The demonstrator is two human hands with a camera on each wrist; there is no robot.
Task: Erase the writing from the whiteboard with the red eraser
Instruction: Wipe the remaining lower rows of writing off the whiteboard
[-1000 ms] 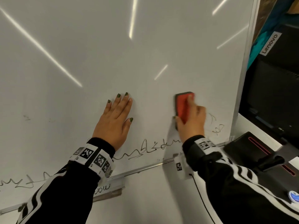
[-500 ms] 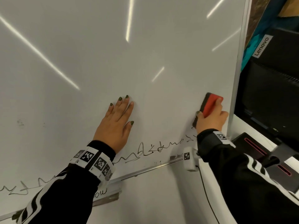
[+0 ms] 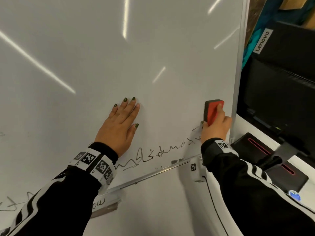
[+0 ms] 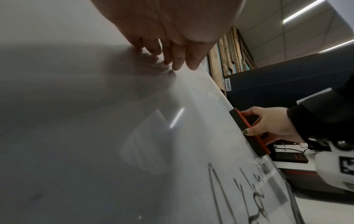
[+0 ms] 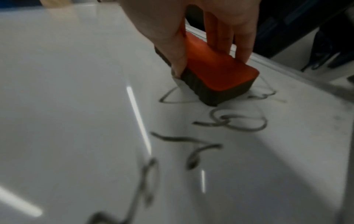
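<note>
Lenovo label (image 3: 263, 41) on black monitor, whiteboard (image 3: 153, 48) scribbles (image 3: 160, 151) unreadable I think, right hand (image 3: 216, 127) gripping red eraser (image 3: 213, 111) with dark felt, left hand (image 3: 119, 128) flat, fingers straight

A glossy, smooth whiteboard (image 3: 153, 48) is shown, with ceiling lights mirrored on it as bright streaks. Its right edge is trimmed with a brushed metal frame (image 3: 238, 68), and a shiny metal rail (image 3: 153, 173) is fixed along the bottom edge. The red eraser (image 5: 214, 65) is topped with smooth, satin plastic, backed by a dark, matt felt pad with a fuzzy, ribbed side. Black marker writing (image 3: 158, 152) is seen as dull lines. The sleeves (image 3: 255, 193) are made of black cloth with white stripes. Rough wooden planks (image 4: 229, 53) are visible behind a matt black Lenovo monitor (image 3: 281, 74).
</note>
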